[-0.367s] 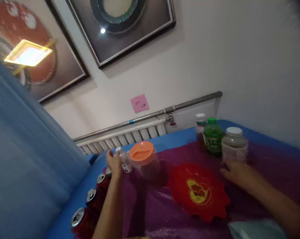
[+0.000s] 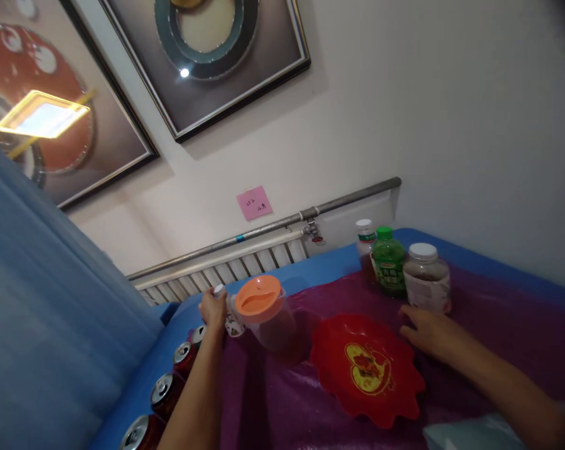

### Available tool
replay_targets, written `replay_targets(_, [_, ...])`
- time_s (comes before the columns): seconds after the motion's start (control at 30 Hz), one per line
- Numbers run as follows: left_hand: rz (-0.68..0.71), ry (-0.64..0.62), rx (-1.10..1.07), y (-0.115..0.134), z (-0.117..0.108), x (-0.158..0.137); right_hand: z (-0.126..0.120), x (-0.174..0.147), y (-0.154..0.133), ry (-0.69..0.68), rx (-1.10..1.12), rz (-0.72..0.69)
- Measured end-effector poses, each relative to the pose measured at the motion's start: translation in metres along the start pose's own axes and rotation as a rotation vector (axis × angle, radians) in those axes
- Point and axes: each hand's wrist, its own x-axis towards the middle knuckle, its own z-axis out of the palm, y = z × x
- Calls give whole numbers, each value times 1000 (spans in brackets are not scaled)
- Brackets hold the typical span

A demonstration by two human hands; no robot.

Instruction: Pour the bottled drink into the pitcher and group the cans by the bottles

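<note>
The left hand (image 2: 213,309), its hold unclear, should steady the white-capped bottle (image 2: 234,325) without nudging the orange-lidded pitcher (image 2: 274,328) beside it, the right hand (image 2: 427,331) empty

Left hand (image 2: 212,309) moved in; bottle (image 2: 234,325) (upper part) more covered.

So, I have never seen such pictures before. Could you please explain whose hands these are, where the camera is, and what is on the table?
There is no machine: these are one person's bare hands, seen by a camera worn on the head, looking forward and down. A purple cloth lies on a blue table. On it are a red plate, a jug with an orange lid, a green bottle and a jar. Cans stand along the left side. The left hand is at a white-capped bottle; its grip is unclear. The right hand, near the jar, holds nothing visible.
</note>
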Motion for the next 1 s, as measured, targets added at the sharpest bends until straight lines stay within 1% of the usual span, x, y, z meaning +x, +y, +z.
replay_targets(0.1, [-21, -11, -22, -2, -8, -2, 1, 0, -2, 9, 16, -28])
replay_targets(0.17, [-39, -2, -46, -3, -19, -5, 3, 0, -2, 24, 23, -51])
replay_targets(0.23, [-56, 33, -77, -5, -36, -10, 7, 1, 0, 42, 27, -66])
replay_targets(0.33, [-47, 102, -155, -9, -74, -27, 11, 4, 2, 104, 21, -84])
replay_targets(0.4, [-23, 117, -230, -12, -104, -47, 10, 3, -2, 188, 53, -115])
replay_targets(0.47, [-4, 93, -317, -13, -130, -74, 4, -3, -14, 235, 174, -159])
replay_targets(0.5, [4, 63, -361, -13, -140, -90, -1, -9, -23, 214, 269, -177])
replay_targets(0.53, [10, 35, -402, -13, -147, -106, -7, -16, -33, 168, 386, -214])
replay_targets(0.57, [16, -20, -470, -11, -150, -123, -12, -25, -44, 106, 514, -260])
replay_targets(0.63, [-43, -143, -687, -5, -146, -155, -23, -46, -67, -102, 732, -377])
replay_targets(0.7, [-88, -266, -866, 3, -133, -183, -30, -64, -86, -312, 808, -471])
replay_targets(0.73, [-103, -321, -929, 9, -124, -196, -32, -71, -92, -375, 809, -505])
replay_targets(0.8, [-124, -411, -1018, 20, -106, -216, -31, -80, -99, -456, 781, -571])
replay_targets(0.87, [-136, -478, -1064, 30, -92, -230, -27, -80, -99, -508, 752, -618])
replay_targets(0.93, [-134, -533, -1057, 35, -83, -238, -22, -77, -97, -539, 727, -636])
replay_targets(1.0, [-122, -590, -1013, 35, -80, -240, -19, -72, -94, -536, 688, -632])
